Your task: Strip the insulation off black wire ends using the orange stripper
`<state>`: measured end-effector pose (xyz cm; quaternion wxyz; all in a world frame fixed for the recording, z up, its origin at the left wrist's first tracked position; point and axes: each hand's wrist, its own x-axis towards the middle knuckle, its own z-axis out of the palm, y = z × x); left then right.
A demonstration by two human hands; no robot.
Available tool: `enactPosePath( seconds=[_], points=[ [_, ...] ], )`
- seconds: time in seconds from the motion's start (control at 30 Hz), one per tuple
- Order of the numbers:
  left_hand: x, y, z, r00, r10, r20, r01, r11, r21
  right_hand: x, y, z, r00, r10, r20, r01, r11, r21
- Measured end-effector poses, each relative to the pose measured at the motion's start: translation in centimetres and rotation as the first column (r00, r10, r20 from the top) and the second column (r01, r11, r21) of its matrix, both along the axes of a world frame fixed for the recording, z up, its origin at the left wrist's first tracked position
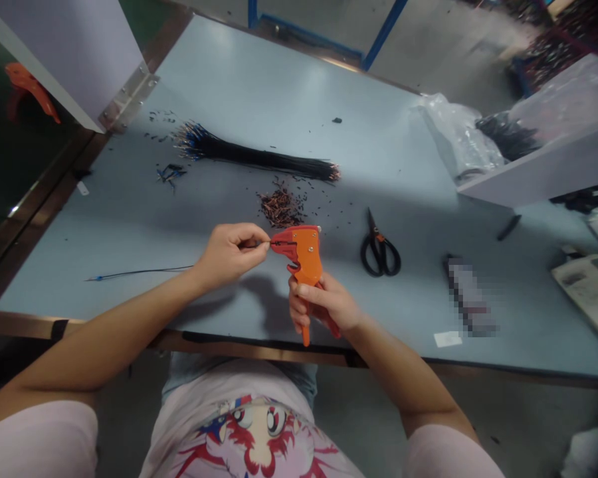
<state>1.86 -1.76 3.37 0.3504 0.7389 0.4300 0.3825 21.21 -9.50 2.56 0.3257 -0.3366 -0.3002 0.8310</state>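
My right hand (323, 305) is closed round the handles of an orange wire stripper (301, 255), held upright above the near edge of the table. My left hand (232, 252) pinches a thin black wire (139, 271) and holds its end in the stripper's jaws. The rest of that wire trails left across the table to a blue tip. A bundle of black wires (259, 156) lies further back, and a small pile of coppery stripped bits (280, 207) sits just beyond the stripper.
Black scissors (379, 251) lie right of the stripper on the grey-blue table (279, 86). A clear plastic bag (458, 136) and a white shelf board (538, 166) stand at the right. A white panel (74, 60) rises at the left corner. Small black offcuts are scattered about.
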Motion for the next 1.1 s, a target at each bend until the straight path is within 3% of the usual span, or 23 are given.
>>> enactPosePath(
  seconds=[0.2,0.67,0.83,0.87,1.0,1.1],
  points=[
    [0.0,0.3,-0.3,1.0,-0.004,-0.009,0.004,1.0,0.023,-0.3,0.1,-0.1,0.997,-0.072,-0.032,0.072,0.997,-0.007],
    [-0.4,1.2,-0.3,0.998,-0.029,-0.052,0.029,0.999,0.012,0.7,0.7,-0.1,0.995,-0.097,-0.032,0.095,0.993,-0.069],
    [-1.9,2.7,-0.2,0.987,0.158,0.027,-0.158,0.987,-0.004,3.0,2.0,1.0,0.925,-0.372,-0.073,0.367,0.927,-0.077],
    [-2.1,3.0,-0.3,0.983,0.177,0.044,-0.176,0.984,-0.026,3.3,2.2,1.1,0.923,-0.38,-0.059,0.374,0.924,-0.082],
    [-1.9,3.2,-0.8,0.985,0.143,0.098,-0.13,0.983,-0.133,3.1,2.3,0.6,0.977,-0.213,-0.002,0.211,0.973,-0.093],
    [-1.6,3.0,-0.9,0.985,0.113,0.127,-0.092,0.982,-0.163,2.4,2.0,0.1,0.986,-0.166,0.017,0.167,0.981,-0.098]
  ],
)
